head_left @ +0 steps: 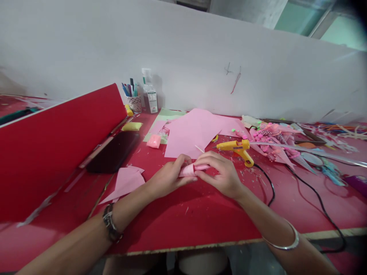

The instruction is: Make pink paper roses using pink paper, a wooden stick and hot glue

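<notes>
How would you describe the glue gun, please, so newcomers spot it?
On the red table, find the right hand. Just beyond it, between the large pink sheet and the pile of pink pieces, lies the yellow glue gun, set apart from both by its pistol shape and black cord.

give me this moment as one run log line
left hand: holding rolled pink paper | right hand: holding same roll | yellow glue gun: lying on red table | pink sheets: beyond hands

Hiding parts of the rolled pink paper [187, 170] behind fingers [215, 160], centre. Cutting off the red board [63, 149], far left. Blurring the bottle label [153, 102], upper left of centre.
</notes>
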Action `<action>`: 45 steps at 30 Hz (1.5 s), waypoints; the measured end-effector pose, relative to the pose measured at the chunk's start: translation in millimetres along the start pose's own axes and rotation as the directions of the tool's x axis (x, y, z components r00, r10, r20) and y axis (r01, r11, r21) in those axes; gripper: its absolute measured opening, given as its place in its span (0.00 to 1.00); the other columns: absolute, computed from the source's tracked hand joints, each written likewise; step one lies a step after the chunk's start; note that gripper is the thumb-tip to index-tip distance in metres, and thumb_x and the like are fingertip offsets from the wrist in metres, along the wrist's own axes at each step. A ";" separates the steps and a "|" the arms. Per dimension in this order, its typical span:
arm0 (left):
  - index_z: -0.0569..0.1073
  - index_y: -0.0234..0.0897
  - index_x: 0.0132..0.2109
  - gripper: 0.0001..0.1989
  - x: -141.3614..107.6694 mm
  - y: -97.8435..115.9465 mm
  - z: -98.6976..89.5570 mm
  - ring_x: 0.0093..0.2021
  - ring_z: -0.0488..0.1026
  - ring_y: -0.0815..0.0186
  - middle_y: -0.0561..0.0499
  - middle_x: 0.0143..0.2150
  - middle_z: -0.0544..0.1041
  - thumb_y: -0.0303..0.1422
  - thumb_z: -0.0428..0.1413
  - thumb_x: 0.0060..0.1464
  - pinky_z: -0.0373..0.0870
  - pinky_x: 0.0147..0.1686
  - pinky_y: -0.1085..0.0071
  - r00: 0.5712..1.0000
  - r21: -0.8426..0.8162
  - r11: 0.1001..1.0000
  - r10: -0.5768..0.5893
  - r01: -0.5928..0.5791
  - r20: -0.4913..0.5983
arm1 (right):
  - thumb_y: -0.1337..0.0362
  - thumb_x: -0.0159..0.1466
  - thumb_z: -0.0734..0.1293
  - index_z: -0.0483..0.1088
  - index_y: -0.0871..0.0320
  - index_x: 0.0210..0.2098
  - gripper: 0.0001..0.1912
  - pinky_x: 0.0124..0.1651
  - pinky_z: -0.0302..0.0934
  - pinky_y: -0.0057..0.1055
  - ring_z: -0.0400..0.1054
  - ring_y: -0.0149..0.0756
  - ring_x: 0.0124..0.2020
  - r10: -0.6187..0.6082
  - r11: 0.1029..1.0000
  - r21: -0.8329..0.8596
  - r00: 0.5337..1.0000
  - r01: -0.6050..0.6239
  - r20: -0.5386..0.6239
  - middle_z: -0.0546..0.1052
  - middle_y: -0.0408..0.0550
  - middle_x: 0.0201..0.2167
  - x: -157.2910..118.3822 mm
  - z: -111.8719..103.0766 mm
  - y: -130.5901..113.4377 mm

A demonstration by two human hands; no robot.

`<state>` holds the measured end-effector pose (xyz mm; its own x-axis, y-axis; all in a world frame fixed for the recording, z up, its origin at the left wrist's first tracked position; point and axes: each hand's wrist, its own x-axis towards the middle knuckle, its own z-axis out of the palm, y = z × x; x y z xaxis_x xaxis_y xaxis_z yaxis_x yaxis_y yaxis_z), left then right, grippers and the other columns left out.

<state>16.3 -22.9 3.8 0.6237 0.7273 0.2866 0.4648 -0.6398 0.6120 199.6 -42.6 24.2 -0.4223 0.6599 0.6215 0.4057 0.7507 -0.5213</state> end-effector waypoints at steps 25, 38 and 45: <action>0.64 0.34 0.45 0.19 5.4 2.3 2.4 0.40 0.68 0.63 0.48 0.41 0.71 0.38 0.55 0.46 0.63 0.39 0.70 0.997 -0.284 0.957 -0.040 0.056 0.063 | 0.67 0.56 0.63 0.65 0.56 0.40 0.11 0.39 0.61 0.30 0.64 0.32 0.37 0.041 0.998 0.052 0.997 -0.038 -0.070 0.70 0.46 0.35 0.9 3.4 -2.2; 0.67 0.32 0.39 0.13 7.0 2.4 2.6 0.36 0.67 0.66 0.52 0.35 0.71 0.34 0.54 0.47 0.63 0.36 0.72 0.992 -0.383 0.915 -0.112 0.124 0.054 | 0.66 0.57 0.63 0.69 0.53 0.33 0.04 0.42 0.59 0.31 0.61 0.32 0.39 -0.042 0.995 -0.088 0.999 0.045 0.032 0.64 0.45 0.37 -0.4 -2.7 3.3; 0.64 0.34 0.32 0.07 6.8 2.7 1.5 0.28 0.63 0.72 0.56 0.27 0.67 0.34 0.52 0.49 0.58 0.28 0.77 0.992 -0.247 0.961 -0.123 0.121 0.006 | 0.67 0.59 0.61 0.67 0.55 0.33 0.04 0.41 0.58 0.31 0.60 0.32 0.38 -0.031 0.991 -0.126 0.997 0.040 0.073 0.62 0.46 0.35 -0.8 -1.4 2.2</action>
<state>22.7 -20.1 6.2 0.5653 0.7990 0.2048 0.3667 -0.4659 0.8053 202.0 -41.5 23.4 -0.4929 0.6369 0.5928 0.4873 0.7665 -0.4183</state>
